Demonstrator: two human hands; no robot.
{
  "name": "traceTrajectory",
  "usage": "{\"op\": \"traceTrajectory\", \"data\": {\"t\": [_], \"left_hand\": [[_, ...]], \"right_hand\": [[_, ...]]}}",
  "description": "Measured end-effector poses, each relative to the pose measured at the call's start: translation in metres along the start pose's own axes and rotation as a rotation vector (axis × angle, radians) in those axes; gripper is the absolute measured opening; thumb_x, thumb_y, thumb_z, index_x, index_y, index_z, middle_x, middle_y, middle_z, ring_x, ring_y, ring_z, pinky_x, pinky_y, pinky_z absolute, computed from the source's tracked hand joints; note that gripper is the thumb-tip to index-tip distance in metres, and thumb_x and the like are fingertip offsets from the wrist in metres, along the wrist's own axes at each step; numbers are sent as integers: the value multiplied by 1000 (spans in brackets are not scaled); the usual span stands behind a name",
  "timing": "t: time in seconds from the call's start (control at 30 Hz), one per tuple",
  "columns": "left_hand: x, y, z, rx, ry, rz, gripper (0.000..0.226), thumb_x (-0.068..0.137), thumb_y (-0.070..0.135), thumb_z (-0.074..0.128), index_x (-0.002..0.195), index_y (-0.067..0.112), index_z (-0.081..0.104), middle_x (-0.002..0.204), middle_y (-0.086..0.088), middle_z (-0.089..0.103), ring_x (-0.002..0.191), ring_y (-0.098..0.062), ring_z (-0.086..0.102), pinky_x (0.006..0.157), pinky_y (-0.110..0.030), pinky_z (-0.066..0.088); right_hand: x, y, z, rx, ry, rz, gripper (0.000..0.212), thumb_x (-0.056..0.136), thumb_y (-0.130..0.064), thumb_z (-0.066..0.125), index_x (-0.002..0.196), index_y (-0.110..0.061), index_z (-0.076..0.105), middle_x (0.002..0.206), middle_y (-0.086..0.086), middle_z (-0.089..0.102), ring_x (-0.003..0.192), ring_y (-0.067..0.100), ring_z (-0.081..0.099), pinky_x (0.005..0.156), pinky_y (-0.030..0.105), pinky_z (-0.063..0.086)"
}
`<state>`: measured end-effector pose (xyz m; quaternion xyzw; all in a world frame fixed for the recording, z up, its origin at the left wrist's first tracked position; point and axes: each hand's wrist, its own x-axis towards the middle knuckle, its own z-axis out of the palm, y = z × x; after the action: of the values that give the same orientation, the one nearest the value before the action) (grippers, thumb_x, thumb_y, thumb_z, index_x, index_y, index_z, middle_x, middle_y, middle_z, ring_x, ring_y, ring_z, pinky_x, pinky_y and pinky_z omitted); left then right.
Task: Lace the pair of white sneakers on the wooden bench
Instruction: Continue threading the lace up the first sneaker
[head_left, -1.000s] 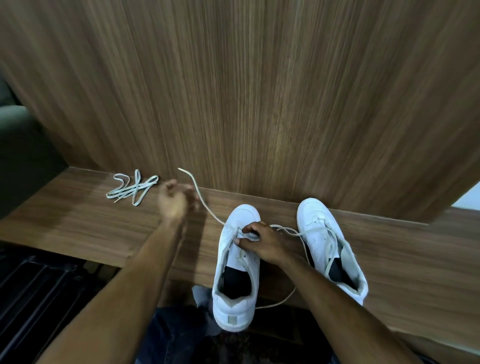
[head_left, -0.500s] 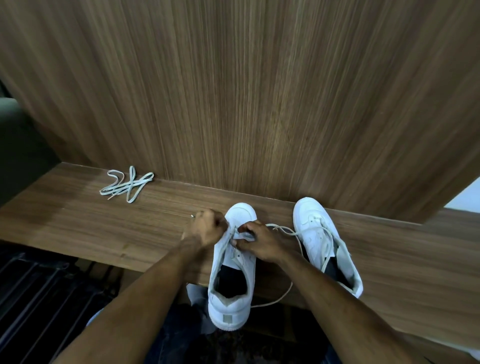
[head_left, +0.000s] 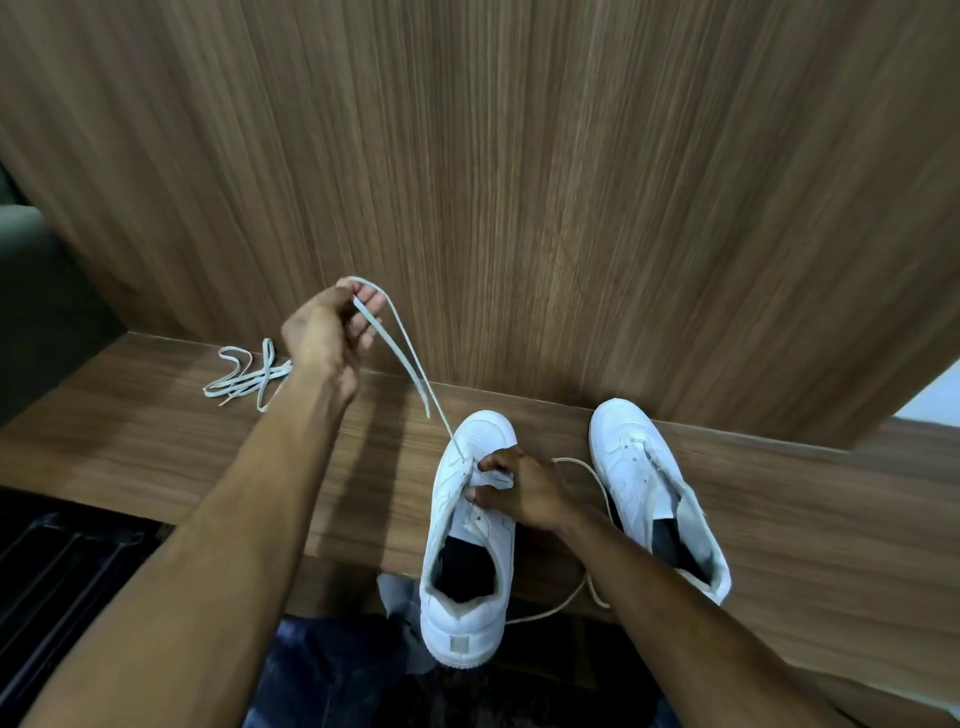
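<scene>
Left hand (head_left: 324, 338) pinches one flat white lace (head_left: 415, 374); right hand (head_left: 519, 488) grips one of two white leather sneakers (head_left: 467, 545); one loose lace bundle (head_left: 249, 379) is seen.

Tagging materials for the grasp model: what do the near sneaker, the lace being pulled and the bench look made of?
Near sneaker: smooth white leather or synthetic, matte sheen, stitched panels; which one is unclear.
Lace in the left hand: flat woven fabric, pale, limp and ribbon-like.
Bench: brown wood-grain surface, satin; veneer or laminate, cannot tell.
</scene>
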<state>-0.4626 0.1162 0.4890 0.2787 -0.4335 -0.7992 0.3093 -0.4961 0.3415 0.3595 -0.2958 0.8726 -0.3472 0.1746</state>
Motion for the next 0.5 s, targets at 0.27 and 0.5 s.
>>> {"op": "traceTrajectory", "data": {"t": [0.27,0.5], "left_hand": [[-30,-129,-63,1298,-497,284,71,79,23,61,145,25,35,129,-8,51,117,-26,52,98,-38,44],[-37,-129,-59,1875,-490,519,27,93,38,45,105,26,66,122,3,60,122,-19,49,114,-40,14]], "right_hand": [[1,-2,0,-16,-55,1,46,80,-43,74,113,-11,66,118,5,62,109,17,58,86,27,43],[4,2,2,-22,-77,9,48,79,-44,75,117,-17,64,121,-1,58,111,14,56,90,27,43]]}}
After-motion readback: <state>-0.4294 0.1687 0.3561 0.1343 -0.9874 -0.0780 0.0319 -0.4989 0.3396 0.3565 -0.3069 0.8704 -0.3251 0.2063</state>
